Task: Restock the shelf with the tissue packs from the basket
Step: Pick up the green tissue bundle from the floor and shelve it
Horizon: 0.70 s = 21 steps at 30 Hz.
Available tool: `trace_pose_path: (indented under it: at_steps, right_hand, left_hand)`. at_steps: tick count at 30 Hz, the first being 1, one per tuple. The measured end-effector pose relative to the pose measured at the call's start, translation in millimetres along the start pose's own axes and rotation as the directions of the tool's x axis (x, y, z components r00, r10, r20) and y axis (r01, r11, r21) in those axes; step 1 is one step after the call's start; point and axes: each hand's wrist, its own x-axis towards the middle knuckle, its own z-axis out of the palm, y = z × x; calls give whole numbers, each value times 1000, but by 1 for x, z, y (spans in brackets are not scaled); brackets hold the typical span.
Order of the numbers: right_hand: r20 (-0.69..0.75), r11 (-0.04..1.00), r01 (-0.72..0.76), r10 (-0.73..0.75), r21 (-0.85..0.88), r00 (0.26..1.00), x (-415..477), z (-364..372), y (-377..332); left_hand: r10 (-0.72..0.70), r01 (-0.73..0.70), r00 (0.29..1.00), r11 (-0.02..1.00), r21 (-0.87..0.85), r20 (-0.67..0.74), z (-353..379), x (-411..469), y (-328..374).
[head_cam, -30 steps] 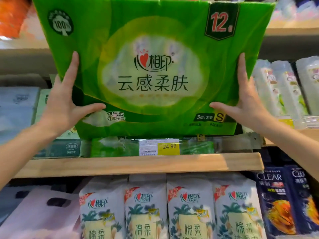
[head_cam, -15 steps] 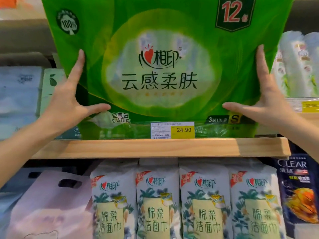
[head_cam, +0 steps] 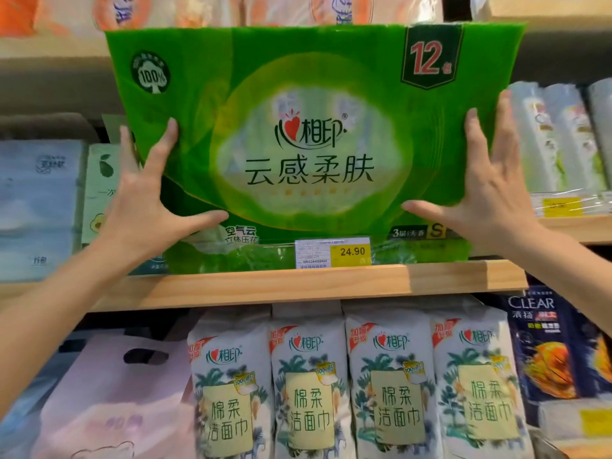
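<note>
Both hands are spread wide and flat against a big green tissue pack [head_cam: 311,144], one at each lower side. The left hand [head_cam: 145,207] has its fingers fanned upward on the pack's left edge, some of them wrapping just behind it, and its thumb stretched right along the lower front. The right hand [head_cam: 490,197] mirrors it on the right edge — fingers up, thumb pointing left across the front. Neither hand is curled into a fist; the palms press inward, so the pack is pinched between the two.

The pack stands upright on the wooden shelf [head_cam: 298,286], its bottom edge behind a clear plastic strip that carries a yellow-and-white price tag [head_cam: 332,253] reading 24.90. Its wrapper is glossy, thin plastic film with soft creases, roughly rectangular, wider at the top, with a pale oval in the middle and a dark green badge marked 12 at the upper right.

The shelf board is light, smooth wood with a squared front edge. To the left sit soft, pale blue packs [head_cam: 36,207]; to the right, rounded white bottles [head_cam: 556,140]. Below the shelf hangs a row of white pouches [head_cam: 351,385] printed with palm trees, a pinkish bag [head_cam: 109,399] with a cut-out handle to their left — and dark shampoo packets [head_cam: 549,346] to their right.
</note>
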Motion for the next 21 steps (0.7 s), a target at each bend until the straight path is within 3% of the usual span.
trace_pose_path:
  at_steps: [5, 11, 21]
  right_hand:
    - [1, 992, 120, -120, 42, 993, 30, -9, -33]
    - [-61, 990, 129, -132, -57, 989, 64, -13, -51]
    - [-162, 990, 89, -107, -113, 981, 73, 6, -46]
  left_hand:
    - [122, -88, 987, 956, 278, -106, 3, 8, 12]
    - [291, -246, 956, 870, 427, -41, 4, 47, 34]
    - [318, -205, 937, 834, 512, -143, 18, 76, 43]
